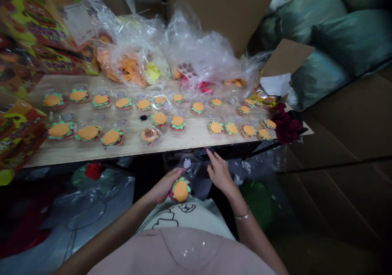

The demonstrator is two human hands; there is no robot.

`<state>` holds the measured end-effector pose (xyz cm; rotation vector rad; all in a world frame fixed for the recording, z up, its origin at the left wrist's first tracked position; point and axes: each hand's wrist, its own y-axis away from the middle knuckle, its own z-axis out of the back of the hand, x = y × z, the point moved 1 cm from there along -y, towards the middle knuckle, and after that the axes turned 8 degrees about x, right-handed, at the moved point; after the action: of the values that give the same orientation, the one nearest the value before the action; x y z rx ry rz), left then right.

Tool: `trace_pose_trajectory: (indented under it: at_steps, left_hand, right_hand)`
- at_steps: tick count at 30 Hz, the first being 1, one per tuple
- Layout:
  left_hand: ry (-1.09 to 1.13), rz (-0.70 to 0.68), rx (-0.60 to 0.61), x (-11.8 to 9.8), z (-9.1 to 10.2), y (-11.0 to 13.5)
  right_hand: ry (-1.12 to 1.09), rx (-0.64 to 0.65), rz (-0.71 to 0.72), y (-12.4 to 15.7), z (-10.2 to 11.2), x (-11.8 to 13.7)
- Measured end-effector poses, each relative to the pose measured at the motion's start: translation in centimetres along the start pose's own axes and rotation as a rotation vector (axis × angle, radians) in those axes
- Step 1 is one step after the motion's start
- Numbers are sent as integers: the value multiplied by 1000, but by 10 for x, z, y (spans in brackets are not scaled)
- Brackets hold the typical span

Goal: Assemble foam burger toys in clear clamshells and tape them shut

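My left hand [163,187] grips a toy burger [181,190] in a clear plastic case, just above my lap. The burger has an orange bun and a green frilly layer. Its transparent lid [190,167] stands open on the far side, with a small pale piece inside. To the right of the case, apart from it, my right hand [219,172] is open with the index finger stretched forward; nothing shows in it. Rows of similar cased burgers [112,136] lie on the wooden table [196,138] beyond my hands.
Printed burger boxes [45,26] are stacked at the left. Clear plastic bags [196,42] with orange, yellow and pink pieces line the back. Dark red fabric [286,124] lies at the table's right end. Large green sacks [355,38] and cardboard boxes [346,120] stand at the right.
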<state>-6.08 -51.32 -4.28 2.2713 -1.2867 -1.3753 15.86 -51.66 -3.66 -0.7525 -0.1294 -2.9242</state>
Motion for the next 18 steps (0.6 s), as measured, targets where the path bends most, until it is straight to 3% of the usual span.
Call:
trace_pose_trajectory:
  at_steps: [5,12,15,18]
  left_hand:
    - [-24,-33,-19,-2,-6,2]
    - [-79,-78,-26,1,-7,4]
    - [-77,-55,-23,-2,-9,8]
    - [-53,-40,-21,-7,-11,13]
  right_hand:
    - [34,25,159,-11,12,45]
    - [48,-121,151,-22,-2,64]
    - [-78,-208,207,-16,-1,57]
    - [-260,-338,88,-2,1,22]
